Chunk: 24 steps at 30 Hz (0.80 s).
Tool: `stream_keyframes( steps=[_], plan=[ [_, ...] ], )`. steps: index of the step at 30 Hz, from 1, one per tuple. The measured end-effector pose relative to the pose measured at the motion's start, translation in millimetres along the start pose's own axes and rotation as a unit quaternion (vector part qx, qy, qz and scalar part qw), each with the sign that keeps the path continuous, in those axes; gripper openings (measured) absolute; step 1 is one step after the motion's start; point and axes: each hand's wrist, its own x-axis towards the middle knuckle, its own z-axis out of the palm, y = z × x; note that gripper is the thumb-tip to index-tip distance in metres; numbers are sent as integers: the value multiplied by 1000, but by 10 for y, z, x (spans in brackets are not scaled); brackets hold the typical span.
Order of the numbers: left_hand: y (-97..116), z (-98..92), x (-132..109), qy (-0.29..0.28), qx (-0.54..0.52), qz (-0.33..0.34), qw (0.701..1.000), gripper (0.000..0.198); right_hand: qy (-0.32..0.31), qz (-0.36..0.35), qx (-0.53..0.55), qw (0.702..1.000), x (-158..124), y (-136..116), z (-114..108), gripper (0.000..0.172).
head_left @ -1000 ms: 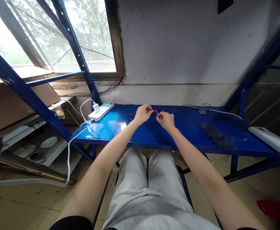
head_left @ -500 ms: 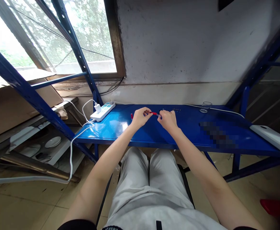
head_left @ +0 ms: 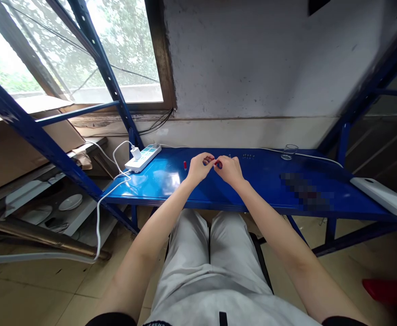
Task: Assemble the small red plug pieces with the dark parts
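Observation:
My left hand point(head_left: 198, 166) and my right hand point(head_left: 229, 168) meet above the middle of the blue table, fingertips almost touching. Between them is a thin red piece point(head_left: 216, 163), mostly covered by the fingers, so its exact kind cannot be made out. Both hands are closed in a pinch on it. Just left of my left hand, a short red piece with a pale lower end point(head_left: 185, 165) is on the table. Behind my right hand lie several tiny pale parts in rows point(head_left: 248, 156), with a small light item point(head_left: 229, 155) near them.
A white power strip point(head_left: 144, 158) with a plug and cables sits on the table's left end. On the right are a clear glass point(head_left: 289, 152), a blurred dark object point(head_left: 305, 190) and a white device point(head_left: 385, 195). Blue frame posts point(head_left: 113, 86) flank the blue table point(head_left: 262, 190).
My right hand has moved left, up against my left hand's fingertips. The red piece with a clear or shiny end, visible between them before, is now mostly covered. The view has shifted slightly.

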Motion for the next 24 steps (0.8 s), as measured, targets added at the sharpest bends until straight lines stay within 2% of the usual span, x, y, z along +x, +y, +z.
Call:
stream_keyframes(
  steps=[4,7,12,15,19,24],
  plan=[
    [-62,-28,-50,36,-10,-17,999,16,-42,44,81,995,97,-30,47,12],
    [-164,-128,-112,87,-18,-53,995,21,-82,113,164,976,221,8,159,9],
    [-519,-439,-253,199,-39,-135,970,26,-150,201,277,927,338,36,459,10],
    [-776,-572,-356,250,-45,-173,952,26,-170,211,293,917,355,-21,687,9],
    [-1018,-577,-478,246,-50,-212,945,24,-189,183,258,930,408,-121,998,10],
    [-1151,-493,-542,227,-54,-231,945,25,-202,168,230,937,512,-230,1249,12]
  ],
)
